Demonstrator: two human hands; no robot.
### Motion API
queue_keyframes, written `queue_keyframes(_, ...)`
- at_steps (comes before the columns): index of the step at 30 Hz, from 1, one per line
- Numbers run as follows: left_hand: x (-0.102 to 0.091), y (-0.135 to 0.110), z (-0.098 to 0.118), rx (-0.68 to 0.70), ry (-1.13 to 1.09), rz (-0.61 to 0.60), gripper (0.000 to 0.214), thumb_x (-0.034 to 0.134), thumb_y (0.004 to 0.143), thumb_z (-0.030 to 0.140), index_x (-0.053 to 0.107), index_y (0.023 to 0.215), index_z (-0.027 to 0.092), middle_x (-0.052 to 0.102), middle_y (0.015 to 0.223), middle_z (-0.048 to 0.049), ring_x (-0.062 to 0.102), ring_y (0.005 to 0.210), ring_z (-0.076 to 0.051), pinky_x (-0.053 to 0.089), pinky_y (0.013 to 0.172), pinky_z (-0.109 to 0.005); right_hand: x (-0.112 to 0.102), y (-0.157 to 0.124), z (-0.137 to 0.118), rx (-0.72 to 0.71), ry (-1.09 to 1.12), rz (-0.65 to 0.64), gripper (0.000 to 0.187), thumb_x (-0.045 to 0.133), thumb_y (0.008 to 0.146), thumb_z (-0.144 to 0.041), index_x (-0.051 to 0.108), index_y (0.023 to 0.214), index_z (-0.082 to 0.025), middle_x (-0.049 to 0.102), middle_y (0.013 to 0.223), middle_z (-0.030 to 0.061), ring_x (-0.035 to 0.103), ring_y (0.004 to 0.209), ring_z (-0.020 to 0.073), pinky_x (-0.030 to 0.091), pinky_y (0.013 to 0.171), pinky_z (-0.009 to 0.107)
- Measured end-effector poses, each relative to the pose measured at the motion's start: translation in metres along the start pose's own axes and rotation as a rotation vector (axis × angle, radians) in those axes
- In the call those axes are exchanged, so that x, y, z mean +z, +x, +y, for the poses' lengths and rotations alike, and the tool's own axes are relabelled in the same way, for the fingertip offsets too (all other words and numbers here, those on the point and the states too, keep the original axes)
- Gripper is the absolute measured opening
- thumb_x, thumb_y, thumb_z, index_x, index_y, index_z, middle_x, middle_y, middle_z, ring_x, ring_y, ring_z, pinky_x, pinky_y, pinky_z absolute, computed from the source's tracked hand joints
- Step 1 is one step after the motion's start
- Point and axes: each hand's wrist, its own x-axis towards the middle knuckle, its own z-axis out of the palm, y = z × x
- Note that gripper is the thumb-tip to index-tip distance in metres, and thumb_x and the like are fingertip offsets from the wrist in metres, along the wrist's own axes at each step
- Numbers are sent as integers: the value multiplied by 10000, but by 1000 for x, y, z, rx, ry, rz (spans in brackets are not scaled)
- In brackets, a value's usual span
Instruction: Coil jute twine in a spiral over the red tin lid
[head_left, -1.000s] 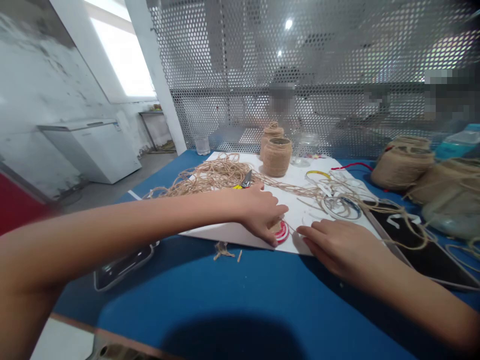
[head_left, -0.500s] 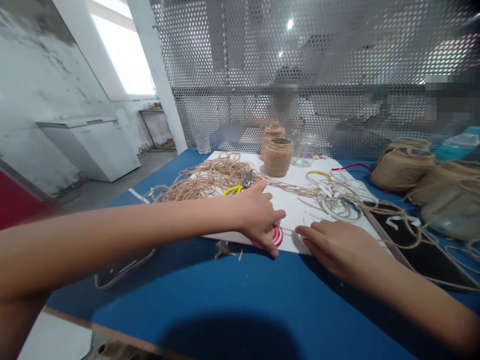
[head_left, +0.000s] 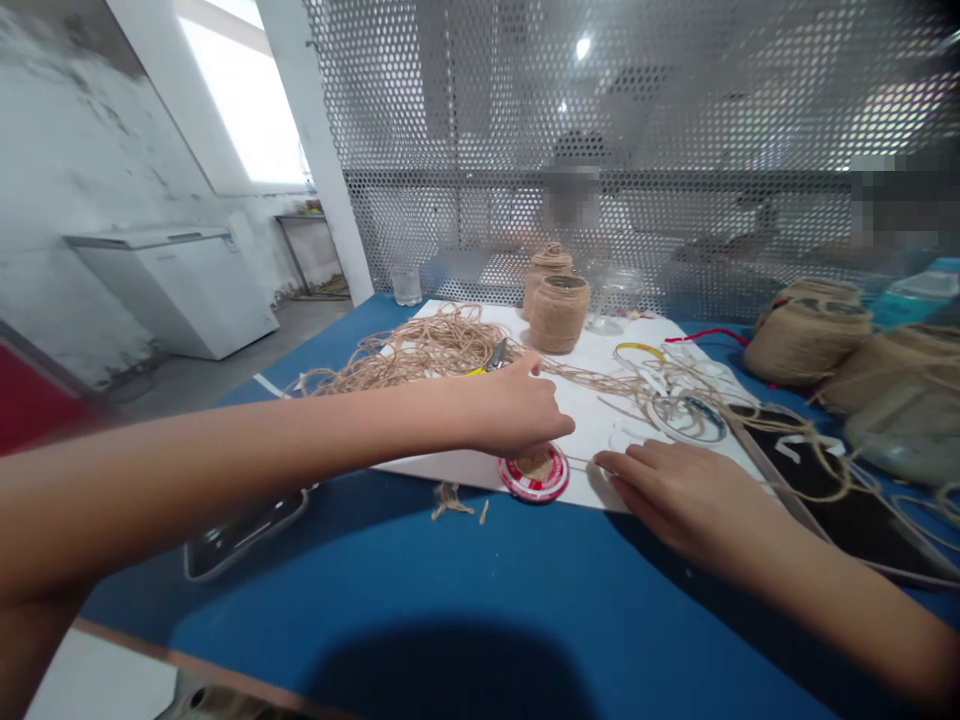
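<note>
Red-and-white, the round lid [head_left: 553, 482] lies flat at the near edge of a white sheet [head_left: 450, 464], with a patch of tan twine [head_left: 535, 464] at its middle. From its right side a thin strand [head_left: 580, 460] runs to the right hand [head_left: 675, 490], whose forefinger and thumb appear to pinch it while the other fingers lie close together. Over the lid's far edge, the left hand [head_left: 521, 408] is loosely half-curled; I cannot tell whether it touches the lid or grips anything. The step looks like coiling the strand onto the lid: best to keep it lightly taut, lay each turn flat against the last, and steady the rim so the coil stays centred. Beyond the lid stands a twine-wrapped jar [head_left: 559, 316]; farther out to its left spreads a twine heap [head_left: 420, 352]. The scissors [head_left: 496, 354] beyond the lid are partly covered by the left hand, whose fingertips and thumb are hard to make out. Left of the lid, the forearm partly covers a phone-like object [head_left: 247, 538].
</note>
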Motion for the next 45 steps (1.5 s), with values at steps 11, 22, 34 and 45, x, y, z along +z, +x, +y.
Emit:
queue_keyframes(11,7,-6,-8,-96,-67,108,129,489,832,121,578,762,184,620,689,-44,515,640,-182,241,709,-356,-3,-1,-3,5,-20,58,286,347,910,-163,553,1105,-131,591,769,47,560,667,190,305,579,300)
queue_keyframes(22,6,-14,-4,-80,-199,65,132,516,851,161,622,775,181,659,744,-38,503,756,-189,211,721,-356,3,-1,-1,-17,23,29,299,380,875,-126,522,1136,-157,529,744,28,488,634,172,238,563,295)
queue_keyframes(34,22,-12,0,14,-212,143,132,511,851,185,608,763,180,650,728,-35,512,784,-196,226,804,-374,-2,-2,-7,0,98,32,224,352,920,-206,548,1028,-203,515,718,6,481,646,191,217,594,316)
queue_keyframes(45,20,-9,5,37,-160,151,164,512,866,213,586,723,183,627,734,-34,498,751,-185,260,777,-364,-8,-5,-13,-24,130,70,233,356,918,-195,563,1026,-194,551,726,13,499,650,189,245,592,319)
